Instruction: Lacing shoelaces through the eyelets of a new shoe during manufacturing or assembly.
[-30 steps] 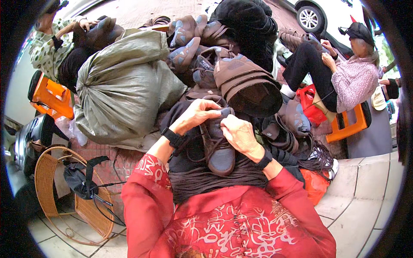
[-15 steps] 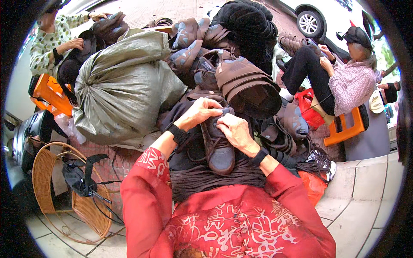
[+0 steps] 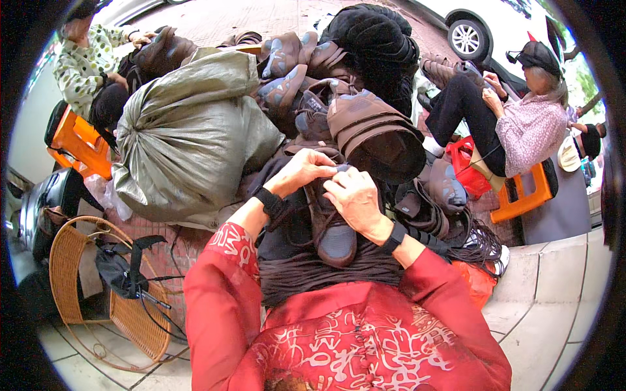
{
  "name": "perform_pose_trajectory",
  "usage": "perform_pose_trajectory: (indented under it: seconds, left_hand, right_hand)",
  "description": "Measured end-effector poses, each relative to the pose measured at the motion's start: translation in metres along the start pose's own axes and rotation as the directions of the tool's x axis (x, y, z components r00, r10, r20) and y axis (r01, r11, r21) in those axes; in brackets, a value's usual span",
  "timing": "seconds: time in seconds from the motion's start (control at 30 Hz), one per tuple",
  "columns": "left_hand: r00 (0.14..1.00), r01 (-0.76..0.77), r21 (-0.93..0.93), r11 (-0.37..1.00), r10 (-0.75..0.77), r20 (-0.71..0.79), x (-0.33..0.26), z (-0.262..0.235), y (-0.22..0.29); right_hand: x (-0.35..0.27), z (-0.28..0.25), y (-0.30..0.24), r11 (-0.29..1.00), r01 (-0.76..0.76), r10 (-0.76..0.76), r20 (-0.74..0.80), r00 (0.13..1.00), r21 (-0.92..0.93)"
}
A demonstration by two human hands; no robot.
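A brown shoe upper with a grey mesh toe (image 3: 337, 244) lies in my lap, its toe pointing toward me. My left hand (image 3: 302, 172) pinches its far end near the tongue, thumb and fingertips together. Close beside it, my right hand (image 3: 356, 201) has its fingers bent and pressed onto the same end, covering much of the lacing. What sits between the right fingertips is hidden. A thick bundle of dark brown laces (image 3: 329, 277) lies across my lap under the toe.
Beyond my hands rise stacked brown shoe uppers (image 3: 372, 124), beside a large grey-green sack (image 3: 189, 137). Black bundled material (image 3: 372, 45) stands behind. Two people sit at left and right on orange stools (image 3: 81, 143), handling uppers. A wicker chair (image 3: 140, 326) stands at my left.
My right hand has shifted slightly up and left, its fingertips closer to the left hand's. The person at far left has lowered one hand from the uppers.
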State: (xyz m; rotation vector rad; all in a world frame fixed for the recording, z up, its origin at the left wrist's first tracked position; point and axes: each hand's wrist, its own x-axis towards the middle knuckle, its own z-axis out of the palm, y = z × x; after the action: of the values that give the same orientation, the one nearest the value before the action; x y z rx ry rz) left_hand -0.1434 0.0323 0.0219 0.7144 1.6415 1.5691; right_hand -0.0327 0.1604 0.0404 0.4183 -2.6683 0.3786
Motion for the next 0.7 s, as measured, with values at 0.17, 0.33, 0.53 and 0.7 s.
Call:
perform_pose_trajectory:
  seconds: [0.17, 0.33, 0.53, 0.7]
  left_hand:
    - [1.000, -0.015, 0.044, 0.999, 0.016, -0.027, 0.006, -0.003, -0.010]
    - [0.999, 0.018, -0.063, 0.998, -0.021, -0.048, -0.006, -0.003, -0.003]
    - [0.742, -0.360, 0.633, 0.685, 0.621, -0.251, -0.039, 0.018, 0.000]
    - [0.860, -0.337, 0.121, 0.934, 0.358, -0.363, -0.051, 0.045, 0.016]
  right_hand:
    - [0.007, 0.011, 0.003, 0.921, 0.325, -0.320, 0.060, 0.946, -0.213]
    - [0.011, 0.006, -0.015, 0.858, 0.497, -0.486, -0.105, 0.868, 0.133]
    - [-0.016, 0.005, -0.028, 0.884, 0.404, -0.441, 0.133, 0.888, 0.235]
    - [-0.014, -0.018, -0.005, 0.877, -0.144, 0.088, 0.142, 0.986, 0.458]
